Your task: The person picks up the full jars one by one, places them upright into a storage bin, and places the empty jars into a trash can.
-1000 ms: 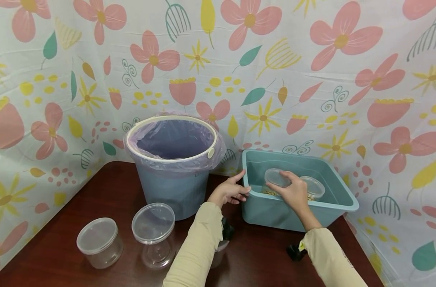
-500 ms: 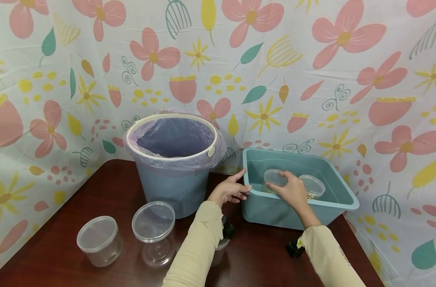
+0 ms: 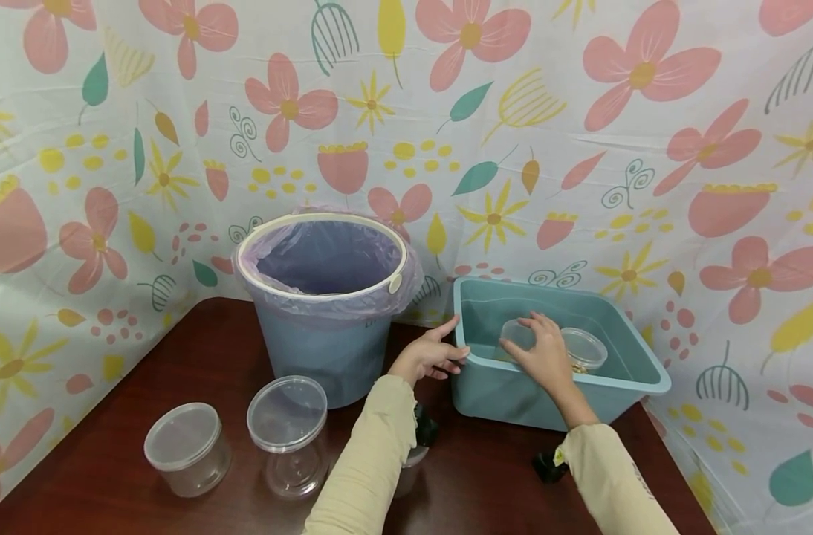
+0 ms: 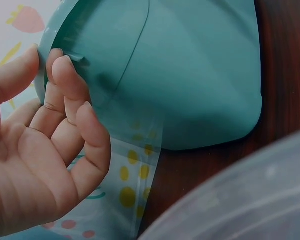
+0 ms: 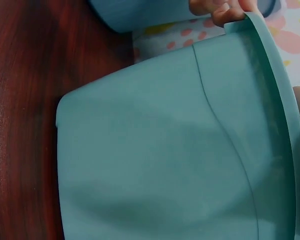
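Note:
My left hand [image 3: 433, 357] grips the near-left corner of a blue-green plastic tub [image 3: 617, 383], its thumb at the rim. The left wrist view shows its fingers [image 4: 72, 85] curled at the underside of that rim. Inside the tub my right hand [image 3: 543, 349] holds a round clear plastic container [image 3: 516, 334] between thumb and fingers. The hand covers part of it. Just right of that hand, another clear lidded container [image 3: 584, 348] is in the tub, with small yellowish bits around its base. In the right wrist view the tub's outer wall hides most of the right hand.
A blue bucket [image 3: 319, 357] with a lilac bag liner stands left of the tub. Two clear lidded containers, one squat [image 3: 186, 446] and one taller [image 3: 287, 420], are at the front left. A further clear container [image 3: 406, 475] is partly behind the left forearm. Floral cloth [image 3: 513, 163] backs the table.
The right hand has turned slightly and its container has tilted and sunk a little in the tub, showing less of its top. My left hand stays at the tub's corner.

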A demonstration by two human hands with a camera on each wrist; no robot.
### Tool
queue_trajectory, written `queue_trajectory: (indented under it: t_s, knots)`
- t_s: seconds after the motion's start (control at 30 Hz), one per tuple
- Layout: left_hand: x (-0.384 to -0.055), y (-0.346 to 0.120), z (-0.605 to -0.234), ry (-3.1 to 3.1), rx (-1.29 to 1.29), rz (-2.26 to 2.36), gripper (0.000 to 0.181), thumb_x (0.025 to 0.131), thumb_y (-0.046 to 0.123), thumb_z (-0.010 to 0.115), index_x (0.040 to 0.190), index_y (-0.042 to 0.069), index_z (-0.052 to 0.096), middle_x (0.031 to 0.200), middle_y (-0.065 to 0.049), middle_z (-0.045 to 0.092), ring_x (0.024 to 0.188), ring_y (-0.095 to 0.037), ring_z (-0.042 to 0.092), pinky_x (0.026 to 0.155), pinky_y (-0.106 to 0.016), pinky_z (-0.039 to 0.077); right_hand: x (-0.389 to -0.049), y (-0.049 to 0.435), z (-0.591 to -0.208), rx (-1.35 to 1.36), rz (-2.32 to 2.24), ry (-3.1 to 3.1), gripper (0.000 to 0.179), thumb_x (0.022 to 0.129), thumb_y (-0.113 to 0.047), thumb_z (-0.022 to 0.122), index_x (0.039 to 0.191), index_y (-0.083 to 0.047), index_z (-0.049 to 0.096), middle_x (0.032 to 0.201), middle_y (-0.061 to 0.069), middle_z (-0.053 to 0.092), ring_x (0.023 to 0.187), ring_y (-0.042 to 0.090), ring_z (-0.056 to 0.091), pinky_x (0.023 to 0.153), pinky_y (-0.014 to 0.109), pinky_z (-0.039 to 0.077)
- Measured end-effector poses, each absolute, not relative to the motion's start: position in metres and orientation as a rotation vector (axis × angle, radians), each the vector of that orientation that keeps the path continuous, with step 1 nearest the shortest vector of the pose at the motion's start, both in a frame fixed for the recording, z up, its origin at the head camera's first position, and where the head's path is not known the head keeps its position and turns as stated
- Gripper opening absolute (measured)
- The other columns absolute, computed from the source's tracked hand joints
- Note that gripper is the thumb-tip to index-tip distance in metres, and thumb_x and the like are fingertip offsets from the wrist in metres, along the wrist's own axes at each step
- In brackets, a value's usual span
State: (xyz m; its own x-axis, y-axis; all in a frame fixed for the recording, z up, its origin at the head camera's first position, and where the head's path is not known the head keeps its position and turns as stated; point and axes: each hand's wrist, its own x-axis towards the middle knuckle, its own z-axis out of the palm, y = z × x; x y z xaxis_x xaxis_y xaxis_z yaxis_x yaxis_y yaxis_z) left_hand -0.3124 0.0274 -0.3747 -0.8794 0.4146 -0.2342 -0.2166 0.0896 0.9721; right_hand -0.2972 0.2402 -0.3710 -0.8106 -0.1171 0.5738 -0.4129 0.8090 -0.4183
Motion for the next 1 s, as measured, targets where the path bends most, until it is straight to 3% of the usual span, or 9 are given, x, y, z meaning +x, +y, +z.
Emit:
queue_trajectory:
  t_s: [0.33, 0.67, 0.77, 0.87, 1.0]
  knots:
    - [-0.309, 0.028, -0.369, 2.002, 0.205, 1.791, 0.072, 0.086, 0.016, 0.061, 0.142, 0.034, 0.021, 0.078, -0.005, 0.062, 0.054, -0.013, 0.055, 0.05, -0.027, 0.041, -0.299, 0.24, -0.372, 0.47, 0.74, -2.373, 0.043, 0.074, -0.024, 0.073, 0.103, 0.006, 0.063, 0.119, 0.029, 0.048, 0.118, 0.044, 0.033, 0.092, 0.058, 0.025]
    - [-0.308, 0.028, -0.361, 2.106, 0.29, 1.742, 0.067, 0.086, 0.013, 0.06, 0.142, 0.019, 0.025, 0.076, -0.007, 0.062, 0.052, -0.013, 0.054, 0.049, -0.026, 0.042, -0.299, 0.236, -0.368, 0.612, 0.722, -2.158, 0.019, 0.073, -0.006, 0.072, 0.087, 0.006, 0.067, 0.101, 0.024, 0.059, 0.104, 0.04, 0.047, 0.086, 0.053, 0.034]
    - [-0.305, 0.027, -0.358, 2.197, 0.32, 1.669, 0.063, 0.087, 0.016, 0.06, 0.142, 0.017, 0.028, 0.085, -0.01, 0.063, 0.055, -0.014, 0.056, 0.052, -0.028, 0.043, -0.298, 0.236, -0.366, 0.632, 0.728, -2.117, 0.016, 0.072, -0.004, 0.072, 0.084, 0.006, 0.067, 0.097, 0.023, 0.061, 0.1, 0.039, 0.05, 0.084, 0.051, 0.036]
    - [-0.3, 0.026, -0.352, 2.336, 0.35, 1.538, 0.06, 0.088, 0.022, 0.058, 0.141, 0.018, 0.03, 0.107, -0.013, 0.059, 0.063, -0.019, 0.059, 0.057, -0.032, 0.045, -0.296, 0.235, -0.365, 0.641, 0.732, -2.097, 0.014, 0.072, -0.003, 0.072, 0.082, 0.005, 0.067, 0.095, 0.023, 0.061, 0.097, 0.037, 0.051, 0.082, 0.05, 0.038]
    - [-0.293, 0.026, -0.345, 2.558, 0.435, 1.366, 0.055, 0.089, 0.031, 0.056, 0.139, 0.019, 0.035, 0.13, -0.011, 0.044, 0.093, -0.024, 0.057, 0.073, -0.036, 0.045, -0.294, 0.235, -0.363, 0.665, 0.731, -2.082, 0.015, 0.071, -0.003, 0.072, 0.083, 0.004, 0.068, 0.095, 0.022, 0.061, 0.097, 0.037, 0.051, 0.082, 0.05, 0.037]
